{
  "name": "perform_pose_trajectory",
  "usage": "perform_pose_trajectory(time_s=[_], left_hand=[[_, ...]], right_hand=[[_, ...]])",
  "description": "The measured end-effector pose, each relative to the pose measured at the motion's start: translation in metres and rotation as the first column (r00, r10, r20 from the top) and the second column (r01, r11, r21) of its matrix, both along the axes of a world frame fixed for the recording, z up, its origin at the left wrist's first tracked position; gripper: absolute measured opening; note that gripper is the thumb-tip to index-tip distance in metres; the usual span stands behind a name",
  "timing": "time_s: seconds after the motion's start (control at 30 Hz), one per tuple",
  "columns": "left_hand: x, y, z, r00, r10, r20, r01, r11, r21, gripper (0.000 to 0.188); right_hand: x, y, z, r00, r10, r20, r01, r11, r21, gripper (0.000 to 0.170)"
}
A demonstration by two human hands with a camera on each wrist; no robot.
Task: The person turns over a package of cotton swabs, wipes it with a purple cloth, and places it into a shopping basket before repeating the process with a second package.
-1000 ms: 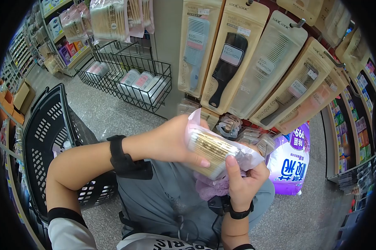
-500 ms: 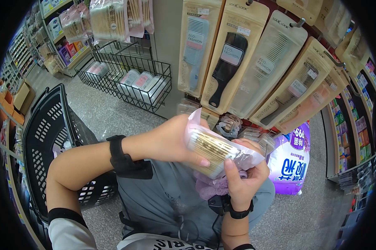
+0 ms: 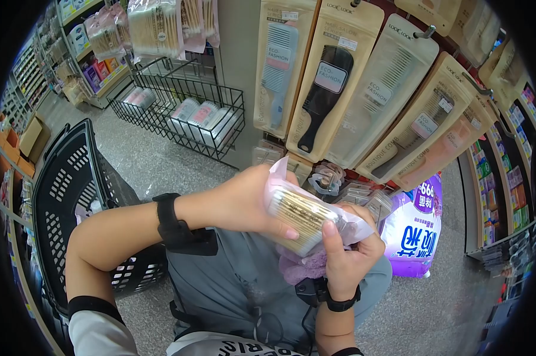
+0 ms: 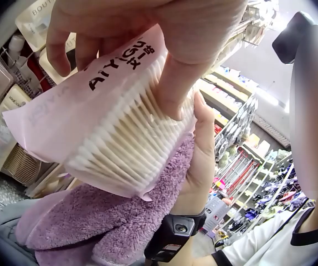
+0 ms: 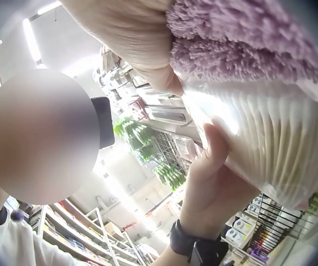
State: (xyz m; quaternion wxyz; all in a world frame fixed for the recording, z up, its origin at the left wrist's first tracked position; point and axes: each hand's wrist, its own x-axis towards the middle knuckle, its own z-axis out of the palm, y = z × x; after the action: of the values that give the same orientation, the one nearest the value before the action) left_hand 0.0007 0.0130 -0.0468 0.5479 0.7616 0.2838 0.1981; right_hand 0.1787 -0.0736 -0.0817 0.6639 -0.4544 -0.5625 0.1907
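Observation:
Both hands hold a pink-and-clear bag of cotton swabs (image 3: 300, 216) above the person's lap. The left hand (image 3: 250, 199) grips its left end, with the thumb across the front over the swab sticks. At the bag's right end, the right hand (image 3: 354, 252) pinches the crinkled plastic with its thumb on top. A fluffy purple cloth-like item (image 3: 303, 267) hangs under the bag, against the right palm. In the left wrist view, its folds (image 4: 120, 221) lie just below the rows of white swab tips (image 4: 125, 138).
A black shopping basket (image 3: 66, 178) stands at the left. Packaged combs (image 3: 327, 77) hang ahead, beside a wire rack (image 3: 220, 113) holding white packs. More swab bags (image 3: 155, 29) hang upper left. A purple-and-white bag (image 3: 413, 237) stands on the floor at the right.
The right hand's thumb and fingers shift slightly on the crinkled end of the bag, and the bag's tilt changes a little. The left hand keeps its grip in almost the same place.

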Motion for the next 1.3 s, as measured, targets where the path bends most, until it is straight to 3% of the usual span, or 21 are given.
perform_pose_trajectory(time_s=[0.13,0.23,0.43,0.77,0.93,1.3], left_hand=[[0.0,0.001,0.001,1.0,0.021,-0.006,-0.021,1.0,0.013,0.043],[-0.001,0.002,0.0,0.997,0.068,0.022,-0.068,0.998,-0.014,0.043],[0.0,0.0,0.016,0.969,0.124,0.213,-0.084,0.979,-0.187,0.051],[-0.004,0.004,0.025,0.906,0.238,0.349,-0.119,0.937,-0.328,0.059],[-0.004,0.004,0.027,0.918,0.224,0.328,-0.118,0.942,-0.313,0.061],[-0.004,0.005,0.026,0.927,0.189,0.324,-0.098,0.956,-0.276,0.059]], right_hand=[[-0.001,0.003,-0.003,0.996,0.033,-0.079,-0.033,0.999,0.0,0.03],[-0.008,0.0,0.006,0.967,0.062,-0.246,-0.082,0.994,-0.072,0.035],[0.003,0.002,0.0,0.989,0.131,-0.062,-0.142,0.966,-0.218,0.035],[0.012,0.005,-0.008,0.997,0.072,-0.01,-0.072,0.964,-0.255,0.035],[0.012,0.003,-0.007,0.995,0.008,0.098,0.011,0.981,-0.192,0.035],[0.012,0.004,-0.014,0.998,-0.003,0.06,0.014,0.982,-0.189,0.037]])
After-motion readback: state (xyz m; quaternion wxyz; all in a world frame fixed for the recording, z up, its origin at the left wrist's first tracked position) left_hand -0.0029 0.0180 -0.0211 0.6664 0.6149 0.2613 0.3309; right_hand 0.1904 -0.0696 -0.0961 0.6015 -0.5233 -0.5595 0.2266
